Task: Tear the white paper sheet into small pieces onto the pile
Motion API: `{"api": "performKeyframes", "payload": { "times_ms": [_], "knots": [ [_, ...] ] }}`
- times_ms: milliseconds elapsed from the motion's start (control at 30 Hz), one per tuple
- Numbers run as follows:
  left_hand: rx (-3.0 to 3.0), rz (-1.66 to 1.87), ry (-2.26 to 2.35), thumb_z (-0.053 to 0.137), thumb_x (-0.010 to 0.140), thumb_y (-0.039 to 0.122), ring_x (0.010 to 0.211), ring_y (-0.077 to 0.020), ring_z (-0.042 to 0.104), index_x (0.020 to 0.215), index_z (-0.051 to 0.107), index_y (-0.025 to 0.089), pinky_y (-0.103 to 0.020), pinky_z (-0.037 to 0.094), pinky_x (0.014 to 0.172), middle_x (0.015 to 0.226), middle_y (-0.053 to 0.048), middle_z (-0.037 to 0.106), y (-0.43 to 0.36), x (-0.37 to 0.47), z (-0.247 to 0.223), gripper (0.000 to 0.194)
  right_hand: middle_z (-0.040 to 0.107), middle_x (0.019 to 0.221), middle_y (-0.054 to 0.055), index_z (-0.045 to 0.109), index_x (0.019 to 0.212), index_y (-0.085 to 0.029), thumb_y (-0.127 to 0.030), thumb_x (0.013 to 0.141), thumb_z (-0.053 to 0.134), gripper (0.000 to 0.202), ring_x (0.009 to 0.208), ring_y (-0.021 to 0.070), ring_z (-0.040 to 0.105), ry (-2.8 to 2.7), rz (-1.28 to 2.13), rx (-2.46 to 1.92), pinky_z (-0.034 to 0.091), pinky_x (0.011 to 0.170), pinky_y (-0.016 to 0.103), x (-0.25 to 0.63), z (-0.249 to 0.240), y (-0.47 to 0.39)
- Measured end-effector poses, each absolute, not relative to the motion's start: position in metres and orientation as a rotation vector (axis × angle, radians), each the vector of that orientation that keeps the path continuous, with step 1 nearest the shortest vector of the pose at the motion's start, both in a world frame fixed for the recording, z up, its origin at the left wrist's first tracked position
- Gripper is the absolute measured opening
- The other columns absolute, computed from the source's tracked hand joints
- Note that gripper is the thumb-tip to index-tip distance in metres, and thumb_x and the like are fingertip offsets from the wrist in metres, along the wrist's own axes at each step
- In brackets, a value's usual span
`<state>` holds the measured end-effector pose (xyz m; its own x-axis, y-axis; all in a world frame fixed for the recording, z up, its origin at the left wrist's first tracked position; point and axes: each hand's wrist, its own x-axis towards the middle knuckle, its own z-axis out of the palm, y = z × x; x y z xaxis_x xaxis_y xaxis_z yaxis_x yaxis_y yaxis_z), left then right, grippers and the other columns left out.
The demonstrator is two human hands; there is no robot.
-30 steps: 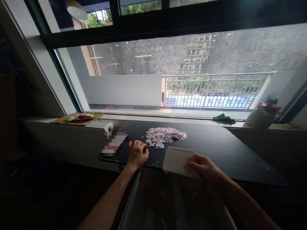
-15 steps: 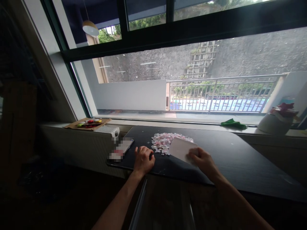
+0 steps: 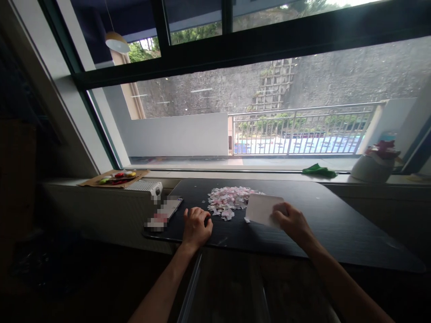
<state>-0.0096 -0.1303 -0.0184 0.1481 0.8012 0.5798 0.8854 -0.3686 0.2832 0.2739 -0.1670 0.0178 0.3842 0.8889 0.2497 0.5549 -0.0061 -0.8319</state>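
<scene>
Dark table (image 3: 323,211) under a big window frame (image 3: 198,53), light coming from outside. Pile of pale pink and white paper scraps (image 3: 230,198) sits mid-table, toward the far side. Step in hand: looks like working a white card (image 3: 263,208) at the near right of the pile. One loose scrap (image 3: 247,220) at the card's lower left corner. Another pass would likely call for a low, flat card edge and a gentle push, since scraps look light and could scatter. Right hand (image 3: 290,220) pinches the card's right end, slightly blurred, forearm slanting in from lower right; card tilted, can't tell if its edge touches the table. Left hand (image 3: 197,228) rests by the near edge, palm down, fingers loosely curled, just left of the pile's near side; can't tell if anything's inside.
</scene>
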Motion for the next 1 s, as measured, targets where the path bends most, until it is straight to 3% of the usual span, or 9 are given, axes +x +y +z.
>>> {"api": "performKeyframes", "payload": {
  "times_ms": [300, 533, 833, 1000],
  "knots": [
    [-2.285, -1.030, -1.665, 0.053, 0.075, 0.021, 0.102, -0.0258, 0.053, 0.079, 0.064, 0.021, -0.053, 0.024, 0.103, 0.088, -0.005, 0.065, -0.129, -0.011, -0.019, 0.012, 0.064, 0.067, 0.003, 0.063, 0.077, -0.018, -0.039, 0.060, 0.052, 0.029, 0.065, 0.0198, 0.059, -0.986, 0.465, -1.573, 0.046, 0.059, 0.029, 0.280, 0.001, -0.174],
    [-2.278, -1.031, -1.663, 0.053, 0.074, 0.021, 0.101, -0.0260, 0.053, 0.079, 0.064, 0.022, -0.051, 0.025, 0.103, 0.088, -0.006, 0.066, -0.129, -0.012, -0.018, 0.012, 0.064, 0.068, 0.002, 0.064, 0.079, -0.017, -0.040, 0.061, 0.055, 0.030, 0.065, 0.0197, 0.059, -1.067, 0.598, -1.464, 0.046, 0.057, 0.029, 0.279, -0.005, -0.176],
    [-2.331, -1.000, -1.709, 0.054, 0.075, 0.020, 0.101, -0.0250, 0.053, 0.082, 0.067, 0.022, -0.051, 0.027, 0.102, 0.090, -0.005, 0.066, -0.126, -0.014, -0.015, 0.015, 0.064, 0.070, 0.003, 0.062, 0.078, -0.019, -0.039, 0.064, 0.053, 0.026, 0.067, 0.0206, 0.059, -1.095, 0.505, -1.556, 0.047, 0.060, 0.030, 0.280, -0.006, -0.173],
    [-2.608, -0.724, -1.484, 0.056, 0.078, 0.023, 0.106, -0.0230, 0.052, 0.094, 0.068, 0.027, -0.055, 0.017, 0.108, 0.096, -0.003, 0.066, -0.119, 0.001, 0.006, 0.020, 0.063, 0.069, 0.003, 0.062, 0.076, -0.018, -0.042, 0.064, 0.051, 0.029, 0.066, 0.0205, 0.058, -1.122, 0.497, -1.573, 0.044, 0.060, 0.031, 0.280, -0.007, -0.171]
  ]
}}
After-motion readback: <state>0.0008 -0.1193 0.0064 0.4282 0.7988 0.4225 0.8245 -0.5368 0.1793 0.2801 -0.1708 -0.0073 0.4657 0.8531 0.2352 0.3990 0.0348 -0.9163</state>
